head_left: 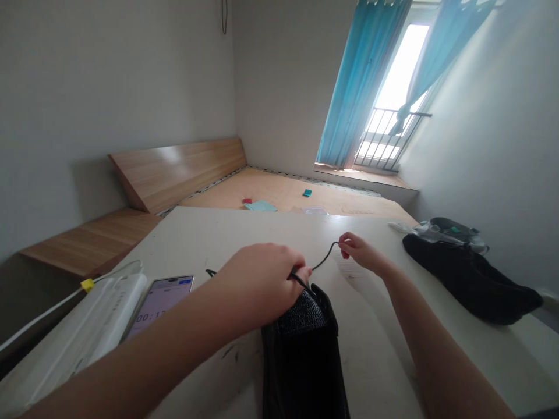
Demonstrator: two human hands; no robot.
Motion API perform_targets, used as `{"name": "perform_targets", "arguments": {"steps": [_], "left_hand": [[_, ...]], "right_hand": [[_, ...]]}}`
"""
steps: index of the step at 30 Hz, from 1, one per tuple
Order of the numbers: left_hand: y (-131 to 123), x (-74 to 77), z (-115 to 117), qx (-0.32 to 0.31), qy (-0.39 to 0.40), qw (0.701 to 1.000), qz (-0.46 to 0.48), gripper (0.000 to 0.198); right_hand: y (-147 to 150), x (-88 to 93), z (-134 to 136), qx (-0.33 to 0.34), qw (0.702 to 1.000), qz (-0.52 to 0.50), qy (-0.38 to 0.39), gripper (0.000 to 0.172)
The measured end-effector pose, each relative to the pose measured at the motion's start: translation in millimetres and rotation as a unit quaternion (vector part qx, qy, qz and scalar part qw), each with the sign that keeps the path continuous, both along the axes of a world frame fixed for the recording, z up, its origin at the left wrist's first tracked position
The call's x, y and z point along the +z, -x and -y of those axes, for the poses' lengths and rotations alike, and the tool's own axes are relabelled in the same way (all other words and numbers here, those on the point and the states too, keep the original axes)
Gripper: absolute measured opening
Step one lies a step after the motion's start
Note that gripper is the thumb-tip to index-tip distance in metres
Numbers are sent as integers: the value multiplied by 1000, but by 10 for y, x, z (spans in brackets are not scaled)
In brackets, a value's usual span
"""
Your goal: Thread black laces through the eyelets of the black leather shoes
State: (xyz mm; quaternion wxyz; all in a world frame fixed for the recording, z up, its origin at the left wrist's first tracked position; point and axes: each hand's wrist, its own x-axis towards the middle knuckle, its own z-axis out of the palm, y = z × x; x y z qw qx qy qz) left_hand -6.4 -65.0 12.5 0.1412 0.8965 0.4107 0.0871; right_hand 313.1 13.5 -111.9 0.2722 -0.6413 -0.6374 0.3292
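A black shoe (pixel 305 361) stands on the white table in front of me, its near end running out of the bottom of the view. My left hand (pixel 266 279) is over its far end, fingers closed around a black shoelace (pixel 325 257) close to the shoe. A short bit of dark lace pokes out left of that hand. To the right and farther off, my right hand (pixel 356 250) pinches the end of the same lace, which runs in a slack curve between both hands. My left fingertips are partly hidden.
A second black shoe (pixel 467 276) lies at the right, beside a clear plastic package (pixel 454 230). To the left are a phone (pixel 174 291) showing a timer and a white power strip (pixel 109 314) with a cable. Beyond the white table (pixel 209 227) is a wooden bed base (pixel 279 181).
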Motion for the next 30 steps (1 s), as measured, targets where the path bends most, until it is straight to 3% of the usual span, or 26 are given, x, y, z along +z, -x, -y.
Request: {"name": "perform_targets", "arguments": {"steps": [4,9,16,20,25,30], "left_hand": [[-89,-204,-35,-29,18,999,3,24],[-119,-303,-62,-17,14,1000,13,23],[-151,-356,-72,-15,19,1000,11,23],[-172,-387,-82,-23,29,999,6,24],[-178,-408,-69,-31,28,999,7,30],[-174,-419,-69,-32,27,999,7,30]], "right_hand": [[129,124,39,9,986,-159,-44,35],[396,357,186,101,960,-259,15,40],[640,435,297,167,969,-145,108,30],[603,486,350,235,945,-79,214,23],[694,568,437,280,918,-99,263,24],[842,540,476,304,901,-129,280,25]]}}
